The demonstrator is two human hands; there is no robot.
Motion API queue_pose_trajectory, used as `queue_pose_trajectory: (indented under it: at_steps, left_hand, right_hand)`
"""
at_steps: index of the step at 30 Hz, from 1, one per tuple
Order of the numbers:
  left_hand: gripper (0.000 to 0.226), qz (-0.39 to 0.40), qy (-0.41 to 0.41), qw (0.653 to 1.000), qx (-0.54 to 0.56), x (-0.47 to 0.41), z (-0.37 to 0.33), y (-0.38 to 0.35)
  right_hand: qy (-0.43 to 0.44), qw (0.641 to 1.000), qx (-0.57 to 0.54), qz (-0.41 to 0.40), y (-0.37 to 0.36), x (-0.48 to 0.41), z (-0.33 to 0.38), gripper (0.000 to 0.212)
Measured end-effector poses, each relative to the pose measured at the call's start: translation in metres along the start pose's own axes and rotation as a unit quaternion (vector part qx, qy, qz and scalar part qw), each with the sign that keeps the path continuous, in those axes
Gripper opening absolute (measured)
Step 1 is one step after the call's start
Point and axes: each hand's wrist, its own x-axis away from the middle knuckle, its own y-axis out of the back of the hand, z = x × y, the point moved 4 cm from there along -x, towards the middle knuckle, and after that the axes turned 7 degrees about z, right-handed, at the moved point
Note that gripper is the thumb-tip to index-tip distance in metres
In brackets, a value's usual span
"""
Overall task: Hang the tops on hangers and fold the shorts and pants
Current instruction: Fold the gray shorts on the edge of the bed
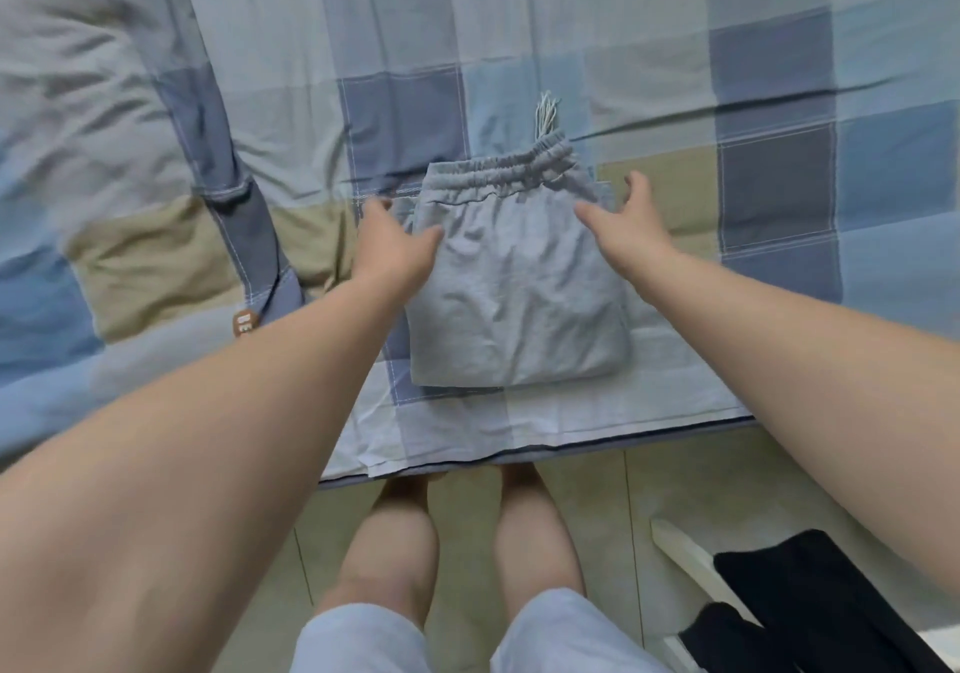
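Observation:
A pair of light grey shorts (514,298) lies folded on the bed, its elastic waistband and tasselled drawstring toward the far side. My left hand (397,241) hovers at the shorts' upper left corner, fingers spread and relaxed, thumb over the fabric. At the upper right corner my right hand (628,220) is spread too, thumb over the shorts, fingers past the edge. Neither hand grips the cloth.
A blue, grey and tan checked bedsheet (753,100) covers the bed, and a rumpled duvet (104,152) lies at the left. The bed edge runs just in front of my legs. Dark clothing (810,605) drapes over a white frame on the tiled floor, lower right.

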Motion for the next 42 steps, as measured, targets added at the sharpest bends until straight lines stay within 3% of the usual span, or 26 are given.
queue_pose_trajectory:
  at_steps: [3, 5, 10, 17, 24, 28, 34, 40, 42]
  left_hand:
    - [0.102, 0.033, 0.102, 0.992, 0.063, 0.002, 0.037, -0.019]
    - [0.108, 0.050, 0.125, 0.987, 0.082, 0.001, 0.055, -0.031]
    - [0.079, 0.025, 0.101, 0.990, 0.091, 0.000, 0.072, -0.053]
    - [0.062, 0.081, 0.115, 0.989, 0.033, 0.033, 0.069, -0.050]
    - [0.060, 0.206, 0.163, 0.965, -0.019, 0.092, 0.058, 0.023]
    - [0.067, 0.242, 0.170, 0.954, -0.051, 0.135, 0.050, 0.070]
    - [0.058, 0.272, 0.177, 0.946, -0.030, 0.219, 0.058, 0.146]
    - [0.022, 0.242, 0.023, 0.969, 0.037, 0.295, 0.047, 0.187]
    - [0.021, 0.251, -0.018, 0.967, 0.039, 0.321, 0.035, 0.190]
  right_hand:
    - [-0.068, 0.997, -0.024, -0.021, -0.007, -0.006, -0.046, 0.108]
    - [-0.099, 0.994, -0.048, -0.017, -0.015, -0.011, -0.073, 0.114]
    - [-0.085, 0.989, -0.118, 0.012, -0.043, -0.014, -0.097, 0.097]
    - [-0.147, 0.963, -0.168, 0.150, -0.064, 0.027, -0.087, 0.053]
    - [-0.185, 0.960, -0.149, 0.149, -0.050, 0.115, -0.065, 0.063]
    - [-0.201, 0.952, -0.200, 0.112, -0.060, 0.187, -0.053, 0.055]
    - [-0.177, 0.915, -0.362, 0.022, -0.089, 0.310, -0.040, 0.040]
    - [-0.036, 0.887, -0.448, -0.101, -0.085, 0.431, -0.026, 0.024]
    - [-0.002, 0.866, -0.481, -0.135, -0.074, 0.468, -0.026, 0.013]
